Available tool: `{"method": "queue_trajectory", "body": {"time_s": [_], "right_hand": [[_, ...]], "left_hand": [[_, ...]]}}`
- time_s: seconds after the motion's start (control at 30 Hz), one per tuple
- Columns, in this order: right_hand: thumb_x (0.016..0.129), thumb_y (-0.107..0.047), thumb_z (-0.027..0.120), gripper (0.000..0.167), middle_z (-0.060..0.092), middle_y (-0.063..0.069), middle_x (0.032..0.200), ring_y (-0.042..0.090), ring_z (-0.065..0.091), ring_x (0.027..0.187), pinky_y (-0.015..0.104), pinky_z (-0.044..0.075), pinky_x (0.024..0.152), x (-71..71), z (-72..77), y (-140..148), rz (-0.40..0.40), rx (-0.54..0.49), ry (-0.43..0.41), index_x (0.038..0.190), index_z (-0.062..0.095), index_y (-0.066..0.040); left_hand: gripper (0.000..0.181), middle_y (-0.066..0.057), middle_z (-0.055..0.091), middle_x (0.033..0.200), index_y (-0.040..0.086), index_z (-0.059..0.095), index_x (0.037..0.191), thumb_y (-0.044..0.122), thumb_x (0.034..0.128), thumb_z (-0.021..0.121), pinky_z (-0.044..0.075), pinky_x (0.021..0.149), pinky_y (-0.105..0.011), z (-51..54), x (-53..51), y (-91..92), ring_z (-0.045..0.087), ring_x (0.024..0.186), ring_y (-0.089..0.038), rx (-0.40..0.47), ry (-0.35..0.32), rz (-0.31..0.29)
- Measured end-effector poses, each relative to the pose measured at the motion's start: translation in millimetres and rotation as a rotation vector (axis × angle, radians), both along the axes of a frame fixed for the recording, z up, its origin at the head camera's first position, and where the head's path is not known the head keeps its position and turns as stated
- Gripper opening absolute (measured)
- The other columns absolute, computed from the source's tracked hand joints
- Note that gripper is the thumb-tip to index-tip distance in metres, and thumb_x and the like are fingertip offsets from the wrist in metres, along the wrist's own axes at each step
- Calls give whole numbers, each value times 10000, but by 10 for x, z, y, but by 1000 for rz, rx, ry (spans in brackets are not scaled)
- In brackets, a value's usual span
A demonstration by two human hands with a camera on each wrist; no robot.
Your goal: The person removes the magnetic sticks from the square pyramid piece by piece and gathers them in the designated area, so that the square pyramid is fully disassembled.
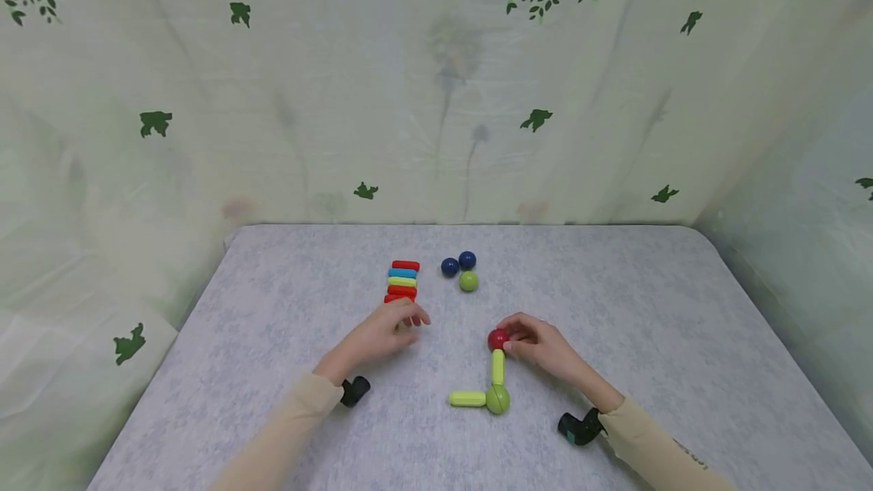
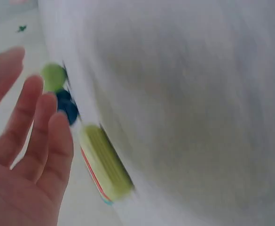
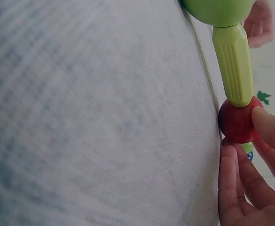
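Observation:
My right hand (image 1: 539, 347) pinches a red ball (image 1: 497, 339) between thumb and fingers. That ball sits on the end of a yellow-green rod (image 3: 233, 66), whose other end meets a green ball (image 1: 498, 399). A second yellow-green rod (image 1: 467, 398) points left from the green ball, making an L on the table. My left hand (image 1: 382, 332) hovers with relaxed, slightly bent fingers and holds nothing. Close by it lies a row of rods in red, blue and yellow-green (image 1: 402, 282), its near end hidden by the hand. In the left wrist view a yellow-green rod (image 2: 106, 162) lies nearest.
Beyond the hands, two dark blue balls (image 1: 450, 267) and a loose green ball (image 1: 468, 281) are grouped right of the rod row. A grey cloth covers the table (image 1: 648, 301). Behind it hangs a pale curtain (image 1: 409, 97) with leaf and bird prints.

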State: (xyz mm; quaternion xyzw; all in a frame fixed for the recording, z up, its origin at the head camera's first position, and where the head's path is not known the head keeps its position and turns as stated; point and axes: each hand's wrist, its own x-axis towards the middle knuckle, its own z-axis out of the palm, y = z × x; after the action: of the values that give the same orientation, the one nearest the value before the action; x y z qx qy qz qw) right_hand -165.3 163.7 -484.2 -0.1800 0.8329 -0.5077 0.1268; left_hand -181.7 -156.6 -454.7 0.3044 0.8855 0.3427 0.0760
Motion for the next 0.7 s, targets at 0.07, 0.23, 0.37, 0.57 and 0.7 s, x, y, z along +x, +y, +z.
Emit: {"method": "queue_trajectory", "body": {"time_s": [0.07, 0.23, 0.37, 0.57, 0.7], "right_hand": [[917, -153, 650, 262, 626, 31, 1014, 186, 584, 896, 304, 489, 775, 1, -1, 3, 0, -3, 0, 1166, 613, -80], [918, -162, 651, 261, 625, 28, 1019, 194, 583, 908, 324, 486, 789, 3, 8, 1, -5, -3, -17, 1168, 613, -97], [918, -156, 649, 257, 627, 27, 1021, 201, 584, 915, 346, 485, 799, 0, 7, 0, -2, -3, -19, 1165, 612, -97], [921, -149, 642, 252, 626, 23, 1015, 197, 586, 911, 337, 485, 799, -5, 10, 2, 4, -8, -17, 1166, 610, -98], [922, -152, 643, 251, 626, 24, 1008, 199, 587, 907, 326, 485, 795, -14, 1, 9, 11, -11, -14, 1165, 610, -98]], "left_hand": [[216, -15, 604, 1002, 89, 635, 1092, 37, 883, 662, 489, 790, -311, 7, 54, 79, 551, 908, -171, 4, -60, -81], [216, 28, 621, 1043, 125, 653, 1104, 71, 895, 658, 482, 820, -280, -27, 164, 264, 566, 937, -133, 7, -149, -225], [252, 56, 630, 1067, 153, 662, 1122, 70, 884, 665, 474, 826, -256, -58, 236, 369, 569, 953, -102, 24, -179, -297], [296, 77, 623, 1094, 163, 655, 1155, 85, 871, 679, 454, 835, -213, -78, 337, 497, 549, 969, -54, 8, -154, -372], [323, 99, 612, 1100, 177, 644, 1180, 101, 870, 697, 446, 844, -199, -92, 383, 580, 541, 964, -48, -31, -129, -408]]}}
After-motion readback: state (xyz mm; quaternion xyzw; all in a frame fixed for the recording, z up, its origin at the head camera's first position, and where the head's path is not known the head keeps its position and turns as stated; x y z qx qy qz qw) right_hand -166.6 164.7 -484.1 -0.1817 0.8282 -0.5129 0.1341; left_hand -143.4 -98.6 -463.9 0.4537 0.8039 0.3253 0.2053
